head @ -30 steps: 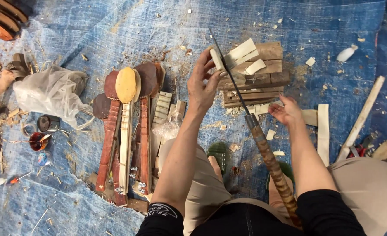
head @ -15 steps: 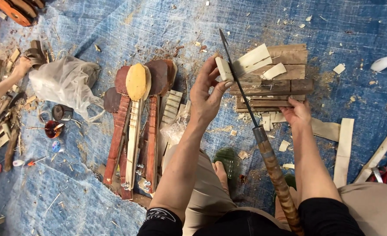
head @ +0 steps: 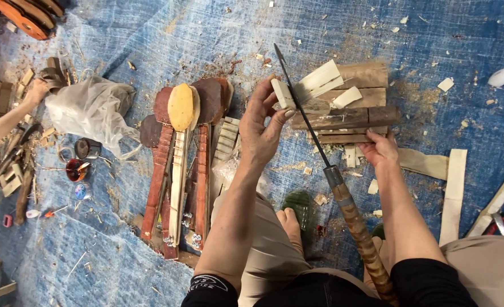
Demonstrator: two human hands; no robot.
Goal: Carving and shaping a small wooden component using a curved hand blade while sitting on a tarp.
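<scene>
A pale rectangular wood block point(head: 282, 93) is pinched by the left hand point(head: 263, 128) against a thin dark blade point(head: 300, 108); rough brown planks point(head: 348, 116) are pressed by the right hand point(head: 380, 150), fingers spread.

Wood, metal and plastic sheeting: surface notes

Pale block point(head: 282, 93), raw light wood, matt, sawn faces; knife point(head: 304, 111) with dark dull metal blade and banded, polished brown wooden handle; dark planks point(head: 360, 116), rough weathered wood; spoon blanks point(head: 179, 165), reddish and yellowish wood, smooth but unvarnished; tarpaulin point(head: 166, 34), blue woven plastic, worn, dusted with pale chips and sawdust; bag point(head: 90, 111), thin translucent plastic, crinkled, slightly glossy; strips point(head: 452, 193) at right, pale bare wood, matt.
</scene>
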